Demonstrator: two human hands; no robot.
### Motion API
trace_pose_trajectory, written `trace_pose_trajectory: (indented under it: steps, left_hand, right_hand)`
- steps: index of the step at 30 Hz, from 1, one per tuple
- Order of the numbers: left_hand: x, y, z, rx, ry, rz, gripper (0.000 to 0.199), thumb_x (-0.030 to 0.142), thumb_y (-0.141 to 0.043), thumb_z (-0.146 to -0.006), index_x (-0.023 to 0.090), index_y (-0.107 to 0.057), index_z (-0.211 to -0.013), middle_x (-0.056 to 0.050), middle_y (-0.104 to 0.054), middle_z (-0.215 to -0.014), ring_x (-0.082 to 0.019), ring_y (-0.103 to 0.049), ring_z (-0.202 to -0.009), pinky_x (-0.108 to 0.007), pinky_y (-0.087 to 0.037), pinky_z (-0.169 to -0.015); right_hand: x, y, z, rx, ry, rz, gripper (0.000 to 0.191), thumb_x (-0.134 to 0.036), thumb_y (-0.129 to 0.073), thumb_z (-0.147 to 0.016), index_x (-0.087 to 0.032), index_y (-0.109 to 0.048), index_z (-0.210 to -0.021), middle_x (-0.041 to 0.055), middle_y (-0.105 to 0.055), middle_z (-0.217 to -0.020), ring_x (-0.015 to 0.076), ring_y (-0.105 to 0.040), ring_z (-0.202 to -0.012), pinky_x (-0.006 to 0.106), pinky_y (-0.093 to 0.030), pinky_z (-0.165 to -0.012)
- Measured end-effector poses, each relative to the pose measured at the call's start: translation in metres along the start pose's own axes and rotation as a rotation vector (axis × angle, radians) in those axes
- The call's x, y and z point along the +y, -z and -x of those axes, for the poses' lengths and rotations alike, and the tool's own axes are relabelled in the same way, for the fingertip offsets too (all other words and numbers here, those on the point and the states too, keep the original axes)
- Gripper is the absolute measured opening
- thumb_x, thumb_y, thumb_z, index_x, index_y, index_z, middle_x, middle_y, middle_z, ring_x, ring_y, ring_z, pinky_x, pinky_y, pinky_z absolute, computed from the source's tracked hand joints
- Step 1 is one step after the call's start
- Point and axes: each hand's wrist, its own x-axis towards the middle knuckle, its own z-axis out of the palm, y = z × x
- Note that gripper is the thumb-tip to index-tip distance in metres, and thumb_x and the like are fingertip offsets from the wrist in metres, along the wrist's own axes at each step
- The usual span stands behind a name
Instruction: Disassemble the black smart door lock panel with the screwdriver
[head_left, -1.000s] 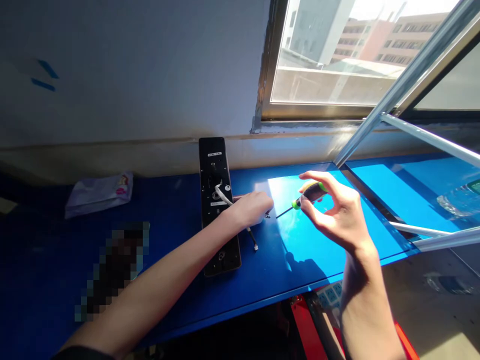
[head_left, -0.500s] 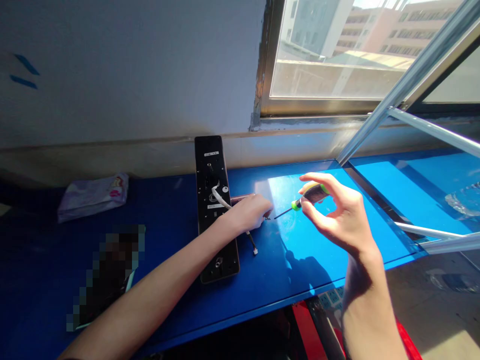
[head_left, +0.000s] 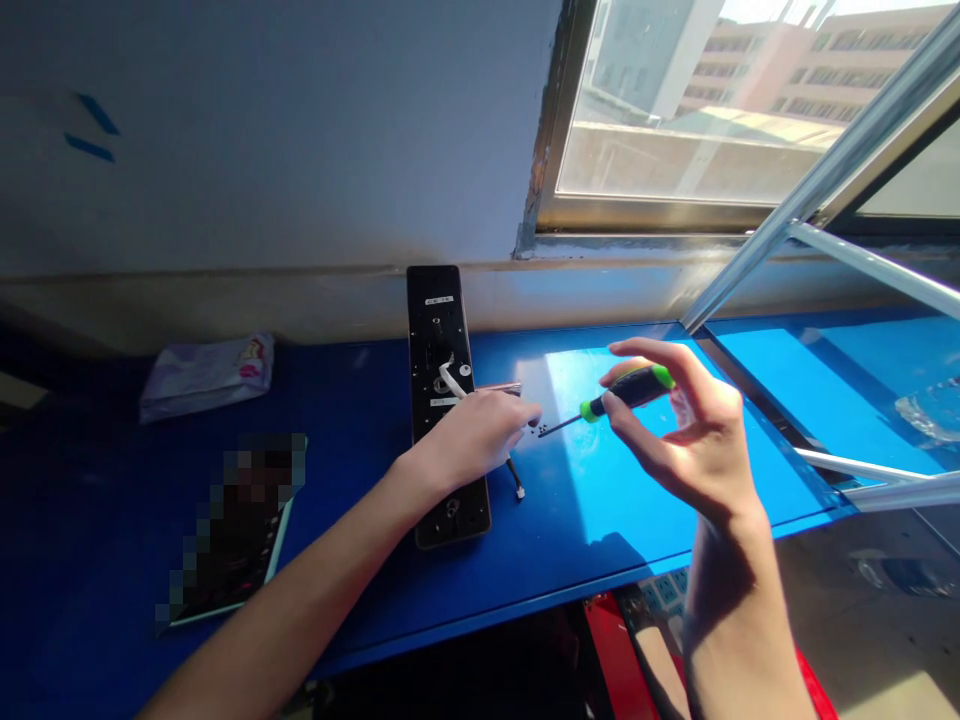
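Head view | black-and-green screwdriver [head_left: 636, 386]: thin tip has moved right beside tiny black bits [head_left: 542, 430] on smooth blue table [head_left: 529, 560], so it can reach them; touching, can't tell | right hand [head_left: 697, 435]: thumb and fingers bent round its handle | left hand [head_left: 484, 432]: half curled, across long flat black panel [head_left: 431, 345], near bits; can't tell if holding anything

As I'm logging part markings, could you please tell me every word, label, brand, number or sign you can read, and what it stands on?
No text can be read.
Black door-lock panel: two white labels, print too small.
Purple soft pack: print too blurred.
Mint-edged device: largely pixelated, unreadable.
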Motion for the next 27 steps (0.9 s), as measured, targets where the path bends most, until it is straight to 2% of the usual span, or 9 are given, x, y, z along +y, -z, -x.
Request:
trace_pose_trajectory:
  steps: [2,5,7,8,10,14,18,24,27]
  left_hand:
    - [-0.002,0.002,0.018,0.114,-0.021,0.053,0.024,0.007,-0.06,-0.097,0.019,-0.076,-0.109,-0.009,-0.081,-0.113,-0.028,-0.069,-0.13,-0.037,-0.055,-0.107]
    - [-0.005,0.002,0.049,0.348,-0.007,0.199,0.02,0.016,-0.06,-0.101,0.019,-0.075,-0.113,-0.008,-0.081,-0.116,-0.026,-0.075,-0.117,-0.036,-0.058,-0.102]
    - [-0.005,0.003,0.07,0.417,0.042,0.309,0.02,0.021,-0.061,-0.102,0.02,-0.074,-0.116,-0.006,-0.081,-0.117,-0.022,-0.077,-0.109,-0.032,-0.059,-0.1]
    - [-0.005,0.002,0.081,0.424,0.057,0.358,0.021,0.021,-0.06,-0.102,0.021,-0.074,-0.117,-0.005,-0.08,-0.115,-0.021,-0.077,-0.107,-0.031,-0.059,-0.098]
    - [-0.003,0.001,0.101,0.364,0.06,0.446,0.027,0.015,-0.055,-0.1,0.022,-0.073,-0.118,-0.004,-0.079,-0.115,-0.019,-0.075,-0.108,-0.03,-0.058,-0.098]
    - [0.001,-0.011,0.125,0.241,0.038,0.518,0.05,0.005,-0.052,-0.086,0.023,-0.072,-0.128,-0.007,-0.068,-0.132,-0.023,-0.065,-0.127,-0.035,-0.055,-0.11]
    - [0.004,-0.026,0.129,0.253,0.014,0.452,0.063,0.004,-0.057,-0.077,0.024,-0.07,-0.135,-0.01,-0.062,-0.136,-0.027,-0.06,-0.13,-0.041,-0.054,-0.111]
    - [0.009,-0.031,0.124,0.295,-0.015,0.397,0.061,0.005,-0.06,-0.074,0.02,-0.073,-0.131,-0.014,-0.064,-0.133,-0.03,-0.059,-0.128,-0.046,-0.054,-0.109]
    - [0.009,-0.032,0.124,0.295,-0.033,0.388,0.057,0.005,-0.06,-0.075,0.02,-0.074,-0.128,-0.013,-0.067,-0.131,-0.029,-0.059,-0.129,-0.044,-0.055,-0.108]
  right_hand:
    - [-0.008,-0.004,0.002,0.006,0.023,-0.04,0.039,-0.018,-0.072,-0.089,-0.03,-0.063,-0.125,-0.0007,-0.075,-0.093,0.0198,-0.073,-0.078,0.039,-0.061,-0.076]
    - [-0.022,-0.01,0.006,-0.026,0.079,-0.073,0.042,-0.016,-0.074,-0.09,-0.029,-0.063,-0.128,-0.0006,-0.076,-0.097,0.0184,-0.074,-0.084,0.036,-0.061,-0.079]
    - [-0.033,-0.015,0.008,-0.069,0.12,-0.095,0.04,-0.014,-0.074,-0.09,-0.027,-0.064,-0.126,-0.0006,-0.076,-0.098,0.016,-0.074,-0.083,0.032,-0.062,-0.076]
    - [-0.038,-0.018,0.009,-0.09,0.142,-0.106,0.039,-0.013,-0.074,-0.09,-0.026,-0.065,-0.125,-0.0006,-0.076,-0.097,0.0149,-0.074,-0.082,0.03,-0.061,-0.074]
    - [-0.047,-0.023,0.011,-0.128,0.185,-0.114,0.036,-0.01,-0.072,-0.09,-0.023,-0.066,-0.123,-0.0002,-0.076,-0.097,0.0131,-0.074,-0.082,0.027,-0.061,-0.075]
    - [-0.057,-0.034,0.017,-0.195,0.24,-0.06,0.035,-0.007,-0.072,-0.088,-0.02,-0.067,-0.121,-0.0012,-0.076,-0.095,0.009,-0.072,-0.078,0.021,-0.058,-0.074]
    - [-0.062,-0.038,0.02,-0.214,0.282,-0.001,0.032,-0.009,-0.072,-0.089,-0.017,-0.068,-0.119,-0.0009,-0.074,-0.093,0.0074,-0.069,-0.075,0.019,-0.056,-0.073]
    - [-0.073,-0.034,0.02,-0.284,0.385,0.039,0.021,-0.013,-0.072,-0.094,-0.013,-0.068,-0.115,0.0053,-0.075,-0.103,0.0096,-0.071,-0.087,0.018,-0.056,-0.08]
    - [-0.079,-0.031,0.021,-0.329,0.397,0.051,0.016,-0.014,-0.069,-0.097,-0.012,-0.067,-0.114,0.0056,-0.074,-0.101,0.01,-0.07,-0.084,0.019,-0.055,-0.078]
